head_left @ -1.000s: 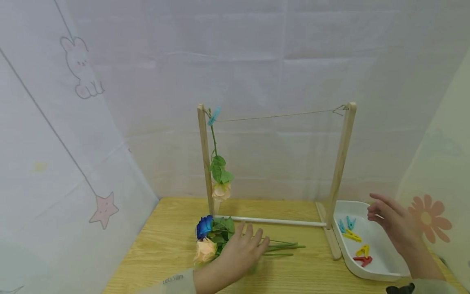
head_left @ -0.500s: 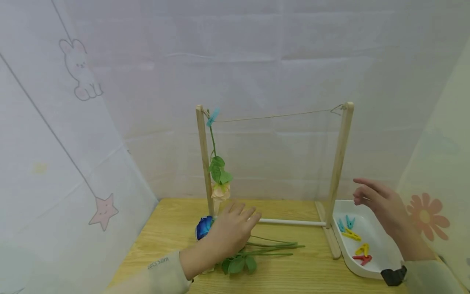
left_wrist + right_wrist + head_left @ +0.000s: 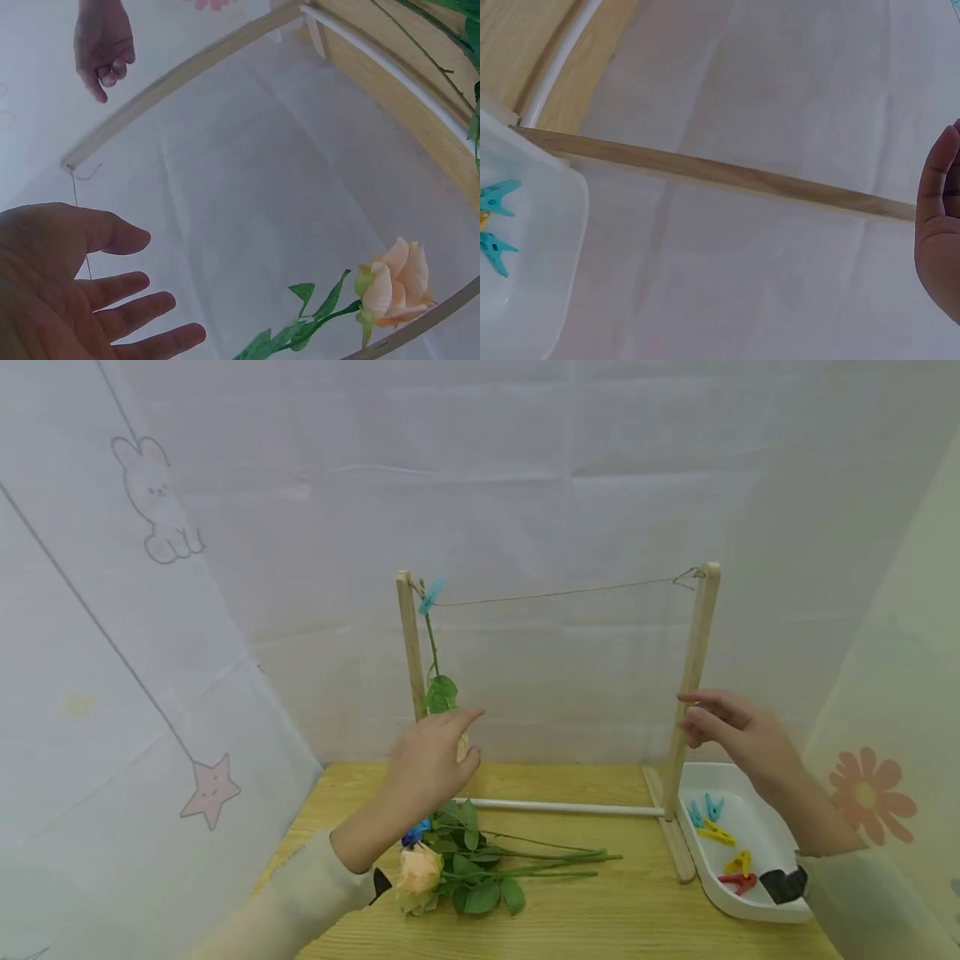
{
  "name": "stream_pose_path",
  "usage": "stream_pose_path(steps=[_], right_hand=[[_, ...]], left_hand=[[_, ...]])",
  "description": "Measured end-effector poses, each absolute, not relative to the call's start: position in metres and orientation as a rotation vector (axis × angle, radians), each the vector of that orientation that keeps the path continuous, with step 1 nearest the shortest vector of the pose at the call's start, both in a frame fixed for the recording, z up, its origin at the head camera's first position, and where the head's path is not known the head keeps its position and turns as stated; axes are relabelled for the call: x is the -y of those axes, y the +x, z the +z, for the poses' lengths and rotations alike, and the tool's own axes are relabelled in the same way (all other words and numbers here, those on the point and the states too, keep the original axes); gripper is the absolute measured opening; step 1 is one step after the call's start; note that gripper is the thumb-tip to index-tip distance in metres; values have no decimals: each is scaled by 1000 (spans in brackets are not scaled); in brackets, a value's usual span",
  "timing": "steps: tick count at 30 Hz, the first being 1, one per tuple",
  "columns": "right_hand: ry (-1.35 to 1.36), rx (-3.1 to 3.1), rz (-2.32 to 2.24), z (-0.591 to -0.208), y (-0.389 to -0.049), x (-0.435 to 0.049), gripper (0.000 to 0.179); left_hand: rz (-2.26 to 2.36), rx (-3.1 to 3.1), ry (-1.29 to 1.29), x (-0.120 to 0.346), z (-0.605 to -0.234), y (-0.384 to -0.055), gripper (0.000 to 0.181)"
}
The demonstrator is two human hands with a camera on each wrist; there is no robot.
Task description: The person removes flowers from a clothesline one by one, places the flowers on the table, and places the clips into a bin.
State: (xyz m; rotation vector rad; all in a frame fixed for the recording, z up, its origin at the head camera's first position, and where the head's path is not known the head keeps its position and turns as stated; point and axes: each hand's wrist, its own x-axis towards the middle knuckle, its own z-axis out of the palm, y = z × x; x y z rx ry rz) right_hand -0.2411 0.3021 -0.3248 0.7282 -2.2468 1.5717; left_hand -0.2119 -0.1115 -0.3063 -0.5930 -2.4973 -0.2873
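Note:
A peach rose (image 3: 394, 289) hangs head down from the string (image 3: 555, 595), its stem clipped by a blue clothespin (image 3: 431, 596) close to the left post. My left hand (image 3: 423, 758) is raised in front of that rose and hides most of its bloom in the head view; its fingers are spread and hold nothing. Level with the right post, my right hand (image 3: 738, 739) hovers with loosely bent fingers and nothing in them. Below, on the table, lie a peach rose (image 3: 418, 868) and a partly hidden blue rose (image 3: 415, 833), stems (image 3: 555, 862) pointing right.
The wooden rack has a right post (image 3: 695, 643) and a white bottom rod (image 3: 562, 807). Beside it on the right stands a white tray (image 3: 753, 817) holding blue, yellow (image 3: 716, 833) and red (image 3: 738, 883) clothespins. Cloth walls surround the wooden table (image 3: 600, 927).
My left hand has lifted from the roses on the table, up and left to the hanging rose. My right hand has moved up and left from over the tray to the right post.

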Motion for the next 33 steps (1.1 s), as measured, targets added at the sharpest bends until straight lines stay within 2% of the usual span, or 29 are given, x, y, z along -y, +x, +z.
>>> stream_pose_path(steps=[3, 9, 16, 33], right_hand=[[724, 2222, 1554, -313, -241, -289, 26], [802, 1965, 1820, -297, -245, -268, 21], [821, 1983, 1797, -287, -249, -247, 19], [819, 2127, 1756, -269, -258, -203, 27]], left_hand=[[-408, 2520, -499, 119, -301, -222, 47], [-553, 2387, -408, 134, -306, -241, 48], [-718, 2289, -366, 144, -299, -258, 50], [-1140, 2351, -254, 139, -285, -267, 70]])
